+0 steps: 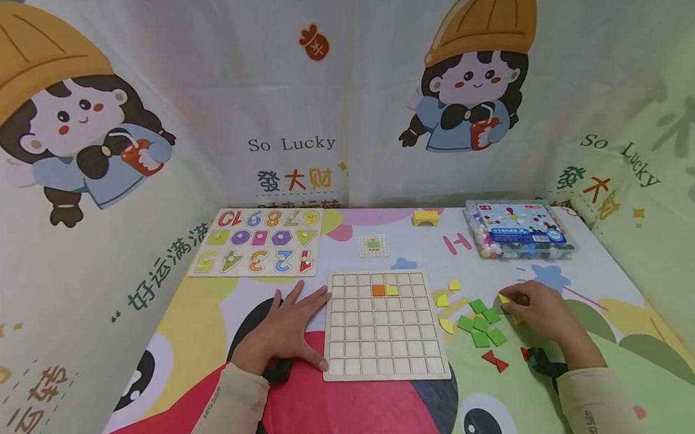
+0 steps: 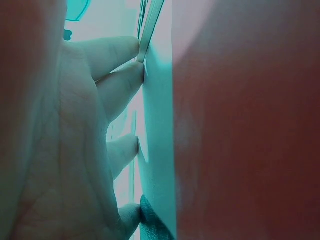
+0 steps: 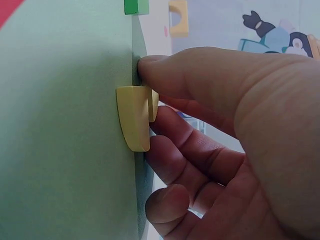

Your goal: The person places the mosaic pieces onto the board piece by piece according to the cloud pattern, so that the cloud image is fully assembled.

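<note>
A wooden grid board [image 1: 386, 343] lies in the middle of the table, with one orange tile [image 1: 378, 290] and one yellow piece [image 1: 392, 291] set in its second row. My left hand [image 1: 296, 324] lies flat on the mat, its straight fingers [image 2: 117, 52] touching the board's left edge [image 2: 150, 22]. My right hand [image 1: 523, 305] pinches a yellow quarter-round piece [image 3: 132, 117], also seen as the yellow piece [image 1: 504, 298], down on the mat beside several green tiles [image 1: 481, 321].
Loose yellow pieces [image 1: 443, 300] and red pieces [image 1: 495, 360] lie right of the board. A number puzzle [image 1: 259, 242] sits at back left, a small pattern card [image 1: 373, 246] and a yellow arch block [image 1: 425, 218] at back middle, and a clear bead box [image 1: 517, 229] at back right. Printed cloth walls surround the table.
</note>
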Motion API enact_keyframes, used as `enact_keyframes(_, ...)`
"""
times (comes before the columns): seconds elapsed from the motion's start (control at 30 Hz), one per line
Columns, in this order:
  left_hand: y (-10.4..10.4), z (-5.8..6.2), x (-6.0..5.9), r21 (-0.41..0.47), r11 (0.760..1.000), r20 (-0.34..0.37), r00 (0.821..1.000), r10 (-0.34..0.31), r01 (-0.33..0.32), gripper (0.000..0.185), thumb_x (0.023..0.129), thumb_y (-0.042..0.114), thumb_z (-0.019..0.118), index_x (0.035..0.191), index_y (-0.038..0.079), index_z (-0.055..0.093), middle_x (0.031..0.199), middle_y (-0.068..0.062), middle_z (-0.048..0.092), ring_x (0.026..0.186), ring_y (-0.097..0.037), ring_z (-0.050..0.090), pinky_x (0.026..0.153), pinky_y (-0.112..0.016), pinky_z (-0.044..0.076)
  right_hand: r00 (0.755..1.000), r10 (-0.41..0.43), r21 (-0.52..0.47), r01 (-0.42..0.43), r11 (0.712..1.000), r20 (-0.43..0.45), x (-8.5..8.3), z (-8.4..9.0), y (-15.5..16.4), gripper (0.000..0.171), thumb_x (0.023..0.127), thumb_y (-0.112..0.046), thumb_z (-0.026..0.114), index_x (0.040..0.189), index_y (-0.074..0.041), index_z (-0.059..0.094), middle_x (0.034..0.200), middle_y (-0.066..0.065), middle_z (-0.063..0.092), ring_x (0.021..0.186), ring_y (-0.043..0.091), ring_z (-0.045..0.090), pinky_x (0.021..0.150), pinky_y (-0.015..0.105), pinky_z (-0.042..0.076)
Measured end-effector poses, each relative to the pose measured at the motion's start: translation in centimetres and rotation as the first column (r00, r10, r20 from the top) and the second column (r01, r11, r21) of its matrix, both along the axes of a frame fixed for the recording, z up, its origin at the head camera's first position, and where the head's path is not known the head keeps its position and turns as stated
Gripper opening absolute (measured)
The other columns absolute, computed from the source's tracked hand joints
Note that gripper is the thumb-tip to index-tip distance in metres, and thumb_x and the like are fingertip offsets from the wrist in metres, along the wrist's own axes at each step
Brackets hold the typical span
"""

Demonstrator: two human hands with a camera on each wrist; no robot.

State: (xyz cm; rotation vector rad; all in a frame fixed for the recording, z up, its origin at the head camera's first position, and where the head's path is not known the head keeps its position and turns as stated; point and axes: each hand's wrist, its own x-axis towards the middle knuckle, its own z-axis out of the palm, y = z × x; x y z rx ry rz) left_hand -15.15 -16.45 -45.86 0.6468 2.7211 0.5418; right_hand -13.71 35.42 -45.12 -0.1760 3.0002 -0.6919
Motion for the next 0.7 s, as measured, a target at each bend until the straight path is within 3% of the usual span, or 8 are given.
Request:
enact_keyframes(0.43,0.1,0.0,0.1,0.012,1.000,0.003,1.000,0.007,-0.007,0.129,0.056,0.066,0.096,0.166,0.031,0.037,0.175,0.008,0.029,0.166,-0.038,0.006,0.127,-0.076,0.000,0.998,-0.042,-0.044,0.040,0.998,-0.043,0.3,0.6,-0.4,0.030,0.095,-0.018,0.079,0.119,-0.001,0.076,0.106,0.017,0.072,0.090,0.026,0.063,0.072,0.037,0.052)
enact_keyframes(0.7,0.0,-0.1,0.1,0.001,1.000,0.001,1.000,0.011,-0.011,0.130,0.055,0.066,0.096,0.166,0.033,0.036,0.175,0.009,0.029,0.167,-0.037,0.005,0.128,-0.074,0.001,0.994,0.012,-0.067,-0.019,0.998,-0.106,0.2,1.8,-3.9,0.028,0.095,-0.018,0.080,0.118,-0.002,0.077,0.110,0.017,0.075,0.089,0.026,0.068,0.070,0.035,0.055)
